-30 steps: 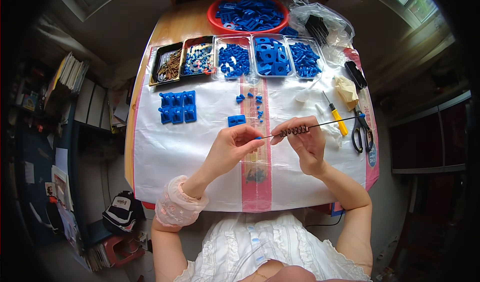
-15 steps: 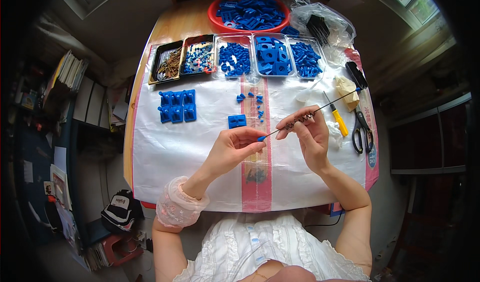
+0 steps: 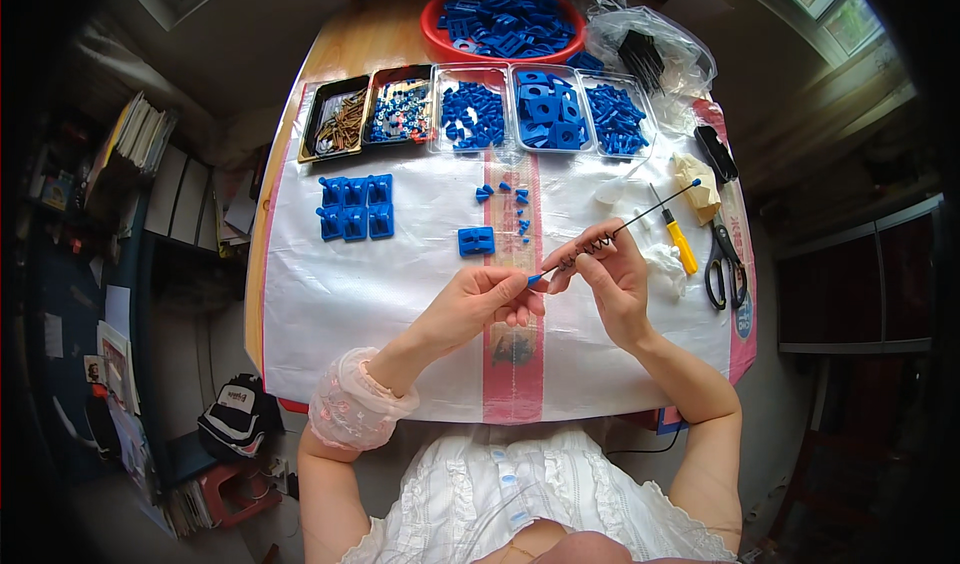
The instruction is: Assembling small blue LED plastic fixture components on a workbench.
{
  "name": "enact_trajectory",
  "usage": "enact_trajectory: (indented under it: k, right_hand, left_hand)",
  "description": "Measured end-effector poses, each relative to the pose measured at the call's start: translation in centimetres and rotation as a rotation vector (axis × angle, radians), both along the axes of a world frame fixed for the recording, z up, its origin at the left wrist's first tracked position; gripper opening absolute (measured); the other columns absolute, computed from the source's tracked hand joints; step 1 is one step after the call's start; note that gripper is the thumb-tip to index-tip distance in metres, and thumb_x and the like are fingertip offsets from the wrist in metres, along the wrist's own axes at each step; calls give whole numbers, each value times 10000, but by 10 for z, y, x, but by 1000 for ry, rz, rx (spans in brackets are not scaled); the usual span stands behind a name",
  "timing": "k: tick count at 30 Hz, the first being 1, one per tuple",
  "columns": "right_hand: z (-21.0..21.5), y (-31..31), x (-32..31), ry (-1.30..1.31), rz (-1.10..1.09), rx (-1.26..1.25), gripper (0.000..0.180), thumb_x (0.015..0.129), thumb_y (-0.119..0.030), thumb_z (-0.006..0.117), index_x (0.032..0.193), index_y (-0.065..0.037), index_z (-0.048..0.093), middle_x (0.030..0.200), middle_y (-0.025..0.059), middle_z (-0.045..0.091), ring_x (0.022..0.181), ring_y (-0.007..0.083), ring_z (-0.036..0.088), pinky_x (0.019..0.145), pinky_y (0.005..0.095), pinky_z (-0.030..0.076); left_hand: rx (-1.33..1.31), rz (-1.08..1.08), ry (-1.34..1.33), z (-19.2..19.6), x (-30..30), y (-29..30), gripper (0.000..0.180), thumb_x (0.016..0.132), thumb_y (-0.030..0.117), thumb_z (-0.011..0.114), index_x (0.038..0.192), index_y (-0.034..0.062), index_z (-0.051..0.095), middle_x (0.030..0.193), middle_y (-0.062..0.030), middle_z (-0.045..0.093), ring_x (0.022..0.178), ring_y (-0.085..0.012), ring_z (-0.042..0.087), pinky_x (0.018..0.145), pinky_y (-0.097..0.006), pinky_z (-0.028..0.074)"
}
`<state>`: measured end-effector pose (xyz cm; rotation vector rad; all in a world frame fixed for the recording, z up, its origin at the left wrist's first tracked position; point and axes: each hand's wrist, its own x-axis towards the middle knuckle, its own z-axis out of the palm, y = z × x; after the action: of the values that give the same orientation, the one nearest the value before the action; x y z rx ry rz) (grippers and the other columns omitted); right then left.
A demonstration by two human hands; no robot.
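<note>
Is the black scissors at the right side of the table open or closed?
Closed, as far as the view shows. The scissors lie flat on the white sheet beside the yellow-handled screwdriver, blades together pointing away from the person.

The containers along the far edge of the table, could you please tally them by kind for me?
Round red plastic basin of blue parts: 1
Dark rectangular trays: 2
Clear rectangular plastic trays of blue parts: 3
Total: 6
</note>
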<state>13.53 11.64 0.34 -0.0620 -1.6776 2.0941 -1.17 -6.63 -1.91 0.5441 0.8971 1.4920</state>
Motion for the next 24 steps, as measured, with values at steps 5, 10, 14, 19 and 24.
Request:
enact_trajectory:
  k: [5, 10, 14, 19, 24]
  right_hand:
    - [2, 3, 4, -61, 37, 23, 157, 1062, -47, 590, 1199, -20, 518, 1087, 179, 745, 877, 144, 690, 751, 271, 536]
    - [-1, -1, 1, -75, 39, 77, 165, 1037, -33, 637, 1179, -14, 556, 1108, 129, 745, 963, 116, 668, 782, 265, 524]
    - [0, -1, 1, -128, 64, 4, 174, 1033, -44, 656, 1177, -13, 562, 1096, 100, 732, 977, 113, 667, 795, 270, 526]
    - [-1, 3, -1, -201, 85, -27, 218, 1013, -52, 701, 1178, -25, 560, 1068, 76, 723, 922, 102, 674, 728, 243, 516]
    - [-8, 4, -3, -191, 78, -16, 251, 994, -29, 721, 1182, -32, 556, 1053, 80, 735, 873, 83, 673, 649, 217, 484]
  left_hand:
    - [-64, -38, -74, 6, 0, 2, 396, 1151, 262, 525, 1308, -69, 674, 990, -35, 696, 805, -56, 607, 760, -199, 516]
    - [-60, -50, -87, 2, -1, 2, 420, 1149, 299, 528, 1299, -60, 684, 977, -5, 675, 769, -38, 560, 731, -188, 472]
    - [-60, -49, -87, 2, 1, 2, 433, 1147, 320, 534, 1305, -47, 701, 941, 22, 650, 751, -31, 495, 694, -174, 444]
    - [-68, -67, -101, 1, 1, 2, 421, 1150, 312, 524, 1301, -45, 688, 910, 29, 606, 760, -45, 476, 705, -194, 418]
    - [-77, -60, -115, 0, 2, 2, 427, 1154, 318, 512, 1303, -43, 686, 901, 35, 596, 759, -45, 469, 703, -200, 414]
